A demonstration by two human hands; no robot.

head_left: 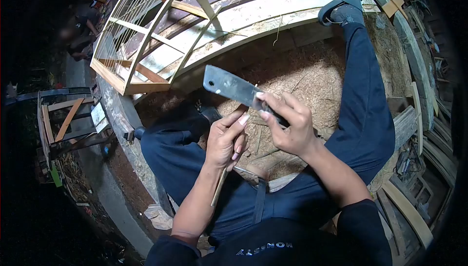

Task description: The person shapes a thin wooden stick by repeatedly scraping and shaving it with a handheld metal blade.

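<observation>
Knife (pixel 231 86), one, right hand (pixel 292 127) curled round it; stick (pixel 219 188), one, left hand (pixel 223 141) pinching it.

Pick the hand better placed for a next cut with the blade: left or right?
Right, most likely: the right hand grips the blade at one end, its flat length reaching out past the fingers, while the left hand is occupied holding the thin strip.

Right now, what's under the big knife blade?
Beside the blade, I can see wood shavings lower down. Whatever is straight underneath is covered by the blade, so I can't tell what's there.
</observation>
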